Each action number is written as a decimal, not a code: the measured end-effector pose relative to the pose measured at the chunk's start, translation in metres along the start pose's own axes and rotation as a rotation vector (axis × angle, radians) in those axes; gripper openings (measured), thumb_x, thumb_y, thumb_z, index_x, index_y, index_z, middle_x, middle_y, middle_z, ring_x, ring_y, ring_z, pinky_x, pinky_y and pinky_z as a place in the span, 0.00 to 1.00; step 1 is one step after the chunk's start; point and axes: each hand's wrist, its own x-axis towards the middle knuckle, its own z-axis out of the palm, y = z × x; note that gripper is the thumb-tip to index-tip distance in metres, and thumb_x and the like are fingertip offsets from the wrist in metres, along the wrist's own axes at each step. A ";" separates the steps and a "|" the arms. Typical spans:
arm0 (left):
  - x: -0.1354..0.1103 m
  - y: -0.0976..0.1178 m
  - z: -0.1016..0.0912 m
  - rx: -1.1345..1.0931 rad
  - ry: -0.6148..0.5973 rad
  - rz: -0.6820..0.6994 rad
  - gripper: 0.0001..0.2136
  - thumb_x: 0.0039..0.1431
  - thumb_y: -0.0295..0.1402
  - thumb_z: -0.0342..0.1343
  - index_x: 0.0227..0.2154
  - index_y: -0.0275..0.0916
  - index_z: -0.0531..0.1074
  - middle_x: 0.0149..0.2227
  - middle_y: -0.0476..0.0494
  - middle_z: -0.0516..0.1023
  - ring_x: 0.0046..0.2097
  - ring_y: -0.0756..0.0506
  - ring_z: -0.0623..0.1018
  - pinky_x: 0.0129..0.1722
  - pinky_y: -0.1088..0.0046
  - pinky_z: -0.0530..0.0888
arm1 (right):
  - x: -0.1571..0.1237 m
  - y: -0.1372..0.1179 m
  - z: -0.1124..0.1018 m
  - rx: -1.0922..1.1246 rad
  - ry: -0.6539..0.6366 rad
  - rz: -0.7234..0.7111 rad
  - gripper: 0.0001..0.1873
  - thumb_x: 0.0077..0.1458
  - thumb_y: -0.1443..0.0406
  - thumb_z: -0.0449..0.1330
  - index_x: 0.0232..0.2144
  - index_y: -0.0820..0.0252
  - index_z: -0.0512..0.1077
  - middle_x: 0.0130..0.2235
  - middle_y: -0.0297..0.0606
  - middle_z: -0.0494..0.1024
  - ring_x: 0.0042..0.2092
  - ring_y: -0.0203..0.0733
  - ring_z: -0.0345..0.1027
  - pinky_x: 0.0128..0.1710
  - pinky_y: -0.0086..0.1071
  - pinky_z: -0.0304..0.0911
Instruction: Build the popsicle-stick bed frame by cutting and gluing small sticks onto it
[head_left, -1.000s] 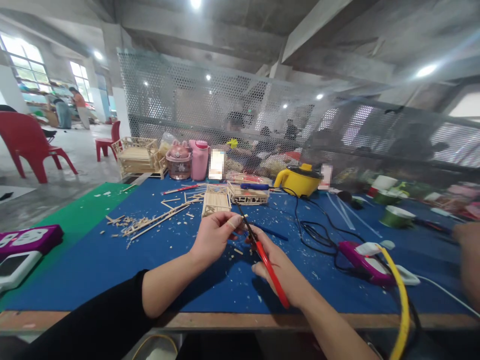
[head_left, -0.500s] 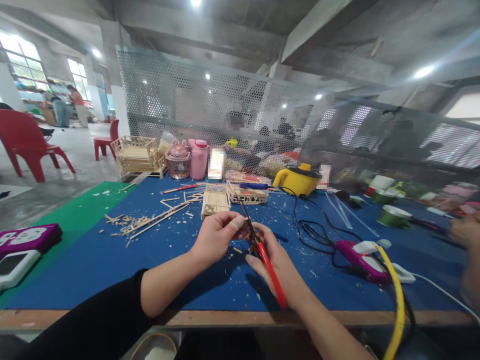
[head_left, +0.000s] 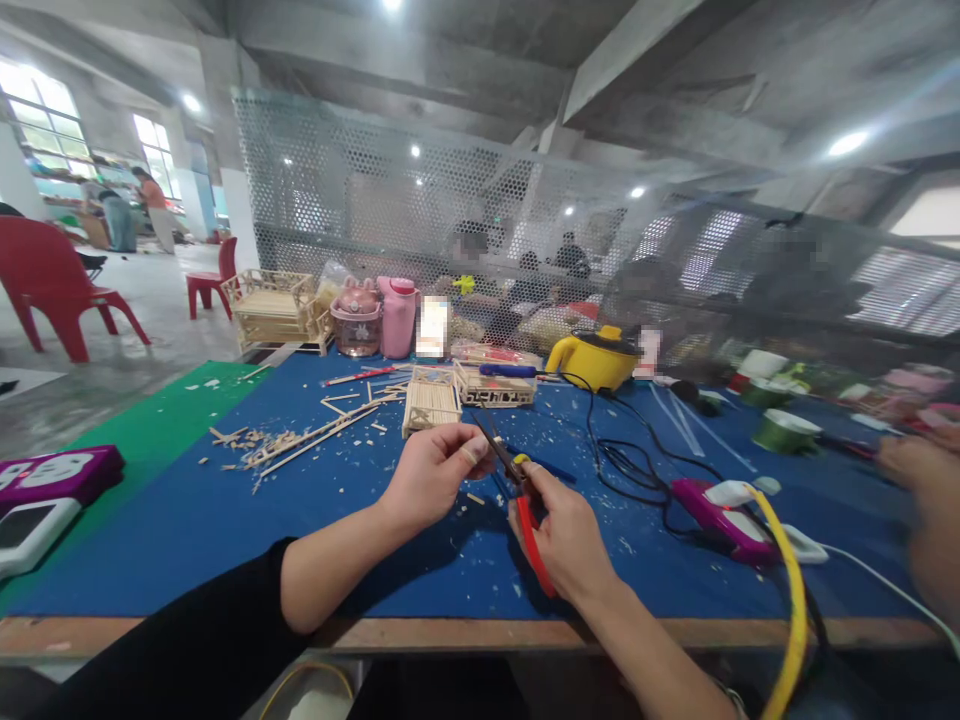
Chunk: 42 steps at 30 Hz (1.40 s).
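Observation:
My left hand is curled in a pinch over the blue mat, its thumb and fingers closed on a small wooden stick piece that is barely visible. My right hand grips red-handled cutting pliers, whose dark jaws point up toward my left fingertips. Small wooden chips lie on the mat just below both hands. A small slatted stick model stands just beyond my left hand.
Loose sticks are scattered to the left. A purple glue gun with black cords lies right. A yellow pot, pink bottles and a stick frame stand at the back. Another person's hand shows at the right edge.
My right hand has turned and drawn the pliers closer in, handles now steeper. The left hand stays pinched in place. The other person's hand at the right has shifted.

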 end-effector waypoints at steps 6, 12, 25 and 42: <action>-0.001 -0.005 -0.003 0.225 -0.118 0.086 0.14 0.61 0.40 0.46 0.30 0.35 0.69 0.28 0.47 0.69 0.30 0.50 0.70 0.27 0.77 0.71 | -0.001 0.003 0.001 -0.014 0.006 0.012 0.12 0.49 0.66 0.52 0.37 0.60 0.70 0.37 0.44 0.78 0.36 0.46 0.73 0.36 0.35 0.66; -0.002 -0.004 -0.008 0.581 -0.105 0.296 0.10 0.62 0.33 0.45 0.32 0.35 0.71 0.27 0.47 0.71 0.29 0.50 0.70 0.30 0.75 0.69 | -0.003 0.000 0.001 0.034 -0.036 0.023 0.16 0.48 0.68 0.52 0.42 0.59 0.69 0.33 0.39 0.77 0.32 0.42 0.70 0.33 0.33 0.64; -0.002 0.003 -0.015 0.919 -0.138 0.619 0.10 0.58 0.25 0.44 0.31 0.36 0.72 0.31 0.42 0.75 0.34 0.47 0.73 0.34 0.73 0.71 | -0.006 0.006 0.003 0.029 -0.076 -0.047 0.16 0.47 0.70 0.51 0.41 0.61 0.67 0.29 0.37 0.74 0.28 0.40 0.67 0.32 0.31 0.62; 0.001 -0.012 -0.001 0.863 -0.063 0.572 0.09 0.59 0.25 0.46 0.31 0.37 0.71 0.30 0.43 0.75 0.34 0.46 0.74 0.35 0.72 0.71 | -0.001 -0.008 -0.007 -0.138 -0.099 0.006 0.18 0.46 0.70 0.49 0.42 0.66 0.66 0.39 0.49 0.76 0.40 0.48 0.71 0.37 0.33 0.61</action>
